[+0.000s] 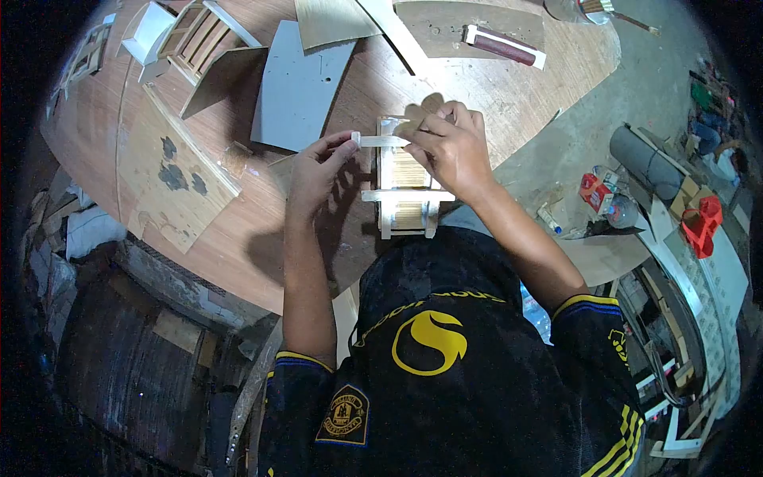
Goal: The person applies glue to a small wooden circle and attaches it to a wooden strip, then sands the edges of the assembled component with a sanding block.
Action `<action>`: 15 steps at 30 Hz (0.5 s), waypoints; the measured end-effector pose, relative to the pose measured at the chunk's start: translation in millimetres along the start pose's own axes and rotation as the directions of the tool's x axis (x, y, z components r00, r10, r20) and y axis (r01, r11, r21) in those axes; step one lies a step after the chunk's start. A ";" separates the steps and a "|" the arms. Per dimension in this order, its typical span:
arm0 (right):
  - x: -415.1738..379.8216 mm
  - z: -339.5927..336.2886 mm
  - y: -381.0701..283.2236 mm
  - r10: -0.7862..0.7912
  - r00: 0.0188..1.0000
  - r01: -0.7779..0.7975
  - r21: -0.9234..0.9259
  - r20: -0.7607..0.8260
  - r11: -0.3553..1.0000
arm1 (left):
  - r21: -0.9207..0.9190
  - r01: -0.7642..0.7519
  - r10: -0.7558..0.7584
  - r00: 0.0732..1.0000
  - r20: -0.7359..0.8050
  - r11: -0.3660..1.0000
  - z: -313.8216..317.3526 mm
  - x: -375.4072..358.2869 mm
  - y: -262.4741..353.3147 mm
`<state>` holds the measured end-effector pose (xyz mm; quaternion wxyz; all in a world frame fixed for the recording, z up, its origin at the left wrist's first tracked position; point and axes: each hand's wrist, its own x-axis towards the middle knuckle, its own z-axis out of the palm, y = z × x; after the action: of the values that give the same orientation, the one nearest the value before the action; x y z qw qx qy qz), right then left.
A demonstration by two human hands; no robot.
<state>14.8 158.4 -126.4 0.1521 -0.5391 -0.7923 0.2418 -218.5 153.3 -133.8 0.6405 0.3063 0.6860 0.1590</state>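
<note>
In the head view a small wooden frame (386, 171) with a slatted, straw-coloured middle lies at the table edge nearest my body. Across its far part runs a thin pale wooden strip (381, 141). My left hand (316, 171) pinches the left end of this strip between thumb and fingers. At the strip's right end is my right hand (455, 151), its fingers bent and closed over the wood; the fingertips are partly hidden. A second wooden strip (407, 195) lies crosswise on the frame, closer to me, with no hand on it.
Beyond my hands lie a grey-white panel (300, 87), a dark red and white tool-like block (505, 46) and a small slatted wooden piece (208, 40). A stained board (179, 171) is on the left. On the right, a red bag (701, 226) and a grey roll (645, 161) lie beyond the table.
</note>
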 end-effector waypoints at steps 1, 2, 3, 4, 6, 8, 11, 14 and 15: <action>0.5 0.4 -0.2 -0.003 1.000 0.003 0.002 -0.009 1.000 | -0.001 0.000 0.000 1.000 -0.001 1.000 -0.3 -0.1 1.1; 0.8 0.7 -0.2 -0.006 1.000 0.006 0.005 -0.018 1.000 | 0.019 0.000 0.000 1.000 0.001 1.000 -0.7 0.0 2.0; 0.6 1.1 0.3 -0.006 1.000 0.006 0.005 -0.018 1.000 | 0.039 -0.001 0.001 1.000 0.004 0.999 -1.0 0.1 2.3; -0.1 1.5 1.2 -0.004 1.000 0.004 0.008 -0.005 1.000 | 0.040 0.000 0.000 1.000 0.004 0.999 -1.0 0.4 2.0; -1.1 1.7 3.0 0.000 1.000 0.000 0.009 0.006 1.000 | -0.004 0.011 -0.010 1.000 0.021 1.000 -0.8 1.5 0.8; -1.8 2.0 3.8 -0.001 1.000 0.001 0.006 0.023 1.000 | -0.008 0.004 -0.004 1.000 0.029 1.000 -2.2 4.0 -3.5; -1.0 1.5 3.7 -0.010 1.000 0.010 0.012 0.010 1.000 | -0.018 -0.011 0.012 0.999 0.034 1.000 -1.8 5.4 -7.1; -0.1 0.6 2.7 -0.014 1.000 0.014 0.017 0.002 1.000 | -0.035 -0.010 0.011 0.999 0.040 0.999 -2.3 6.3 -8.6; 0.0 0.8 2.5 -0.014 1.000 0.014 0.017 0.002 1.000 | -0.045 0.000 0.002 0.999 0.049 0.999 -2.6 6.7 -9.1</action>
<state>16.3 159.0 -128.4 0.1574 -0.5319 -0.7942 0.2480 -222.9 151.0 -144.3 0.6636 0.2962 0.6663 0.1672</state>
